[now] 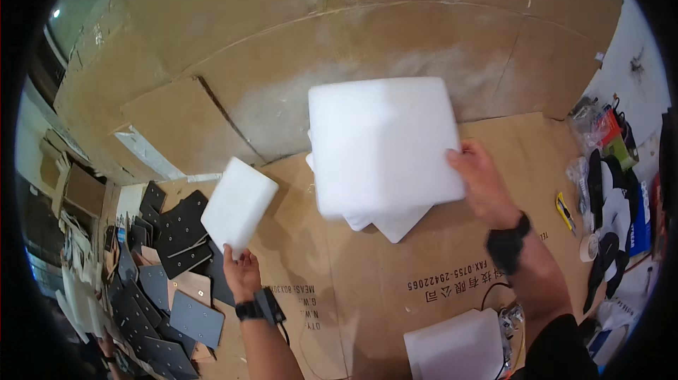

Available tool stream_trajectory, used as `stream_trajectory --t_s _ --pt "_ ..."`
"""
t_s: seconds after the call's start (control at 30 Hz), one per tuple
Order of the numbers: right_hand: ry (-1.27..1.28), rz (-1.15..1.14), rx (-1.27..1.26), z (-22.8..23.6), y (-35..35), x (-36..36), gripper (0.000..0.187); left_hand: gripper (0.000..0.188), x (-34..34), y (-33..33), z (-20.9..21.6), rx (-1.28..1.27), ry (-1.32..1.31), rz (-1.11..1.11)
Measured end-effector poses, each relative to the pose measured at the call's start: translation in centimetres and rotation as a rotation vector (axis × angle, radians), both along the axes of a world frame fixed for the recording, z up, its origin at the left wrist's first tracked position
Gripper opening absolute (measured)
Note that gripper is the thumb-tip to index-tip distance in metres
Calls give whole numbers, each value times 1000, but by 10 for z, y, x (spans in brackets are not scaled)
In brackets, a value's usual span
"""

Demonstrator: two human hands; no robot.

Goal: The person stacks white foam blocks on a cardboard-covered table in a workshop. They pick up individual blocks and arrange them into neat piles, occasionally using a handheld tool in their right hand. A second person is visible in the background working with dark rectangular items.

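My left hand grips the lower end of a small white foam-like block, raised and tilted beside the dark plates. My right hand has its thumb on top and fingers at the right edge of a large white foam-like slab. Beneath that slab, corners of other white pieces stick out at differing angles. Both wrists wear black bands, and a cable hangs from the left one.
Many dark plates with small studs lie heaped at the left. Another white slab rests at the near edge by small metal parts. At the right are a yellow utility knife, a tape roll and black gloves. Cardboard covers the table.
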State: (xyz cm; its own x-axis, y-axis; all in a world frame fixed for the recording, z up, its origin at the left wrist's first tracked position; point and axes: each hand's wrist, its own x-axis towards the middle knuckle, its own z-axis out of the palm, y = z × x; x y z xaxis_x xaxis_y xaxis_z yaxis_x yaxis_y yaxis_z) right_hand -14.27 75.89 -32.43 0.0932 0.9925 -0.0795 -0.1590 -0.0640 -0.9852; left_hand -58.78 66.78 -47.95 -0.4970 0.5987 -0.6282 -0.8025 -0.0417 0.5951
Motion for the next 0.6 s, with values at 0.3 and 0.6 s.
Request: stream_trajectory --t_s 0.3,0.6 --pt "-501 -181 149 -90 51 8 35 42 136 40 114 81 407 -369" --pt "-939 126 -113 -147 -16 39 44 88 194 60 107 -67 435 -674"
